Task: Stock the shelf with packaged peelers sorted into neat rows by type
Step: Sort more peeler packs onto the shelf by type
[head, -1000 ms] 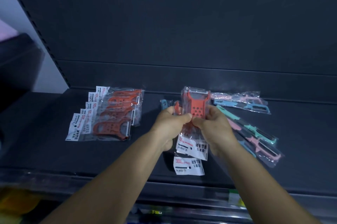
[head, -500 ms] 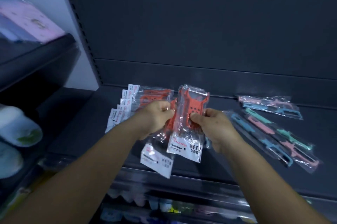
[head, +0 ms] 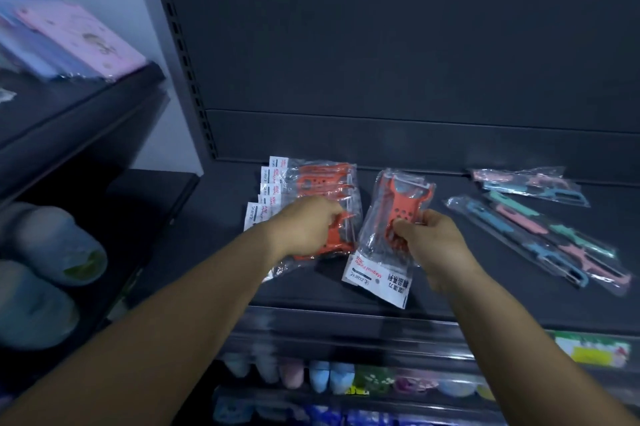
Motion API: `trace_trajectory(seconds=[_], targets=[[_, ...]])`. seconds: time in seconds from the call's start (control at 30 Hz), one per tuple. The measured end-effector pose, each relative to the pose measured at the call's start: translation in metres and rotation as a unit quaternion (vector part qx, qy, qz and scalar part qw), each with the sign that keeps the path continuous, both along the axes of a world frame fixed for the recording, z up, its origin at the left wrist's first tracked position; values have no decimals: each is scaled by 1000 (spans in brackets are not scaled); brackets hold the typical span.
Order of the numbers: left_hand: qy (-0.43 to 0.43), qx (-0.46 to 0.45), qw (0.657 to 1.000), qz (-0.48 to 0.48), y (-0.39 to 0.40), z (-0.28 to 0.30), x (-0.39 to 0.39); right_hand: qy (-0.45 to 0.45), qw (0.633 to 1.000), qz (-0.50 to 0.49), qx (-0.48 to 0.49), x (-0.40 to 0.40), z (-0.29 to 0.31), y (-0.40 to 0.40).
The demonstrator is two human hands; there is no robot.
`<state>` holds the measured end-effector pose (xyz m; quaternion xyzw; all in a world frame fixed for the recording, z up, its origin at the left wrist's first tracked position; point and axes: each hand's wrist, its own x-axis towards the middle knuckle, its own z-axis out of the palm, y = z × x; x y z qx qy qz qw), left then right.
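Now the hands are apart; half a second ago they were close together at one bundle. Left hand [head: 308, 226] has gone down onto the row of orange peeler packs [head: 311, 190] at the shelf's left, fingers curled round an orange peeler pack [head: 337, 240] laid on the row's near end. Right hand [head: 427, 242] pinches the other orange pack [head: 391, 228], raised above the shelf [head: 485, 290], label end hanging toward the front edge. Pastel peeler packs [head: 540, 228] lie loose at the right, well apart from both hands.
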<state>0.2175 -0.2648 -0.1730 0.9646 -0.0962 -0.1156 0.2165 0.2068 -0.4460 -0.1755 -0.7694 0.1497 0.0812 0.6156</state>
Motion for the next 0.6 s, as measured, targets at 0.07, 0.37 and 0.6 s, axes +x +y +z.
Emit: trace_trajectory(seconds=[0.07, 0.37, 0.6], targets=[[-50, 45, 997, -21, 2, -4, 0, 0, 1000, -7, -13, -3, -3, 2], [-98, 19, 995, -8, 13, -17, -24, -5, 1000, -27, 8, -9, -9, 16], [-10, -273, 954, 122, -7, 14, -29, -17, 987, -2, 160, -12, -17, 53]])
